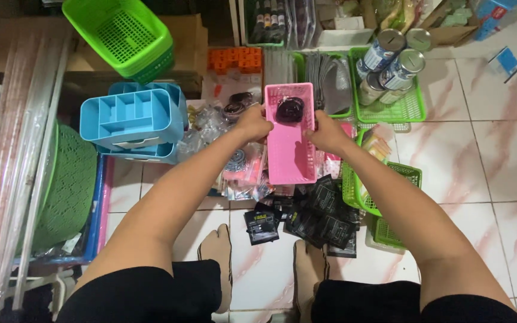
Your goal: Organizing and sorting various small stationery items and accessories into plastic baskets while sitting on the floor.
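The person sits on the tiled floor and holds a long pink slotted basket up between both hands, above a clutter of goods. The left hand has its grip clenched on the basket's left rim, and the right hand grasps the right rim in the same way. Inside the basket, at its far end, lies one dark rounded bundle; it may be hair ties or a coiled cord, but the view is too soft to settle which. The rest of the basket is bare, so the filling looks barely begun.

Much seems left. A heap of small black packets lies loose on the floor just in front of the person's feet, none of them in the pink basket. More small clear-wrapped items lie beside the left hand. Near the right arm, green baskets hold some goods, and another green basket further off carries several tins. To the left stand blue divided trays and, behind them, a stack of green baskets, empty as far as the view shows.
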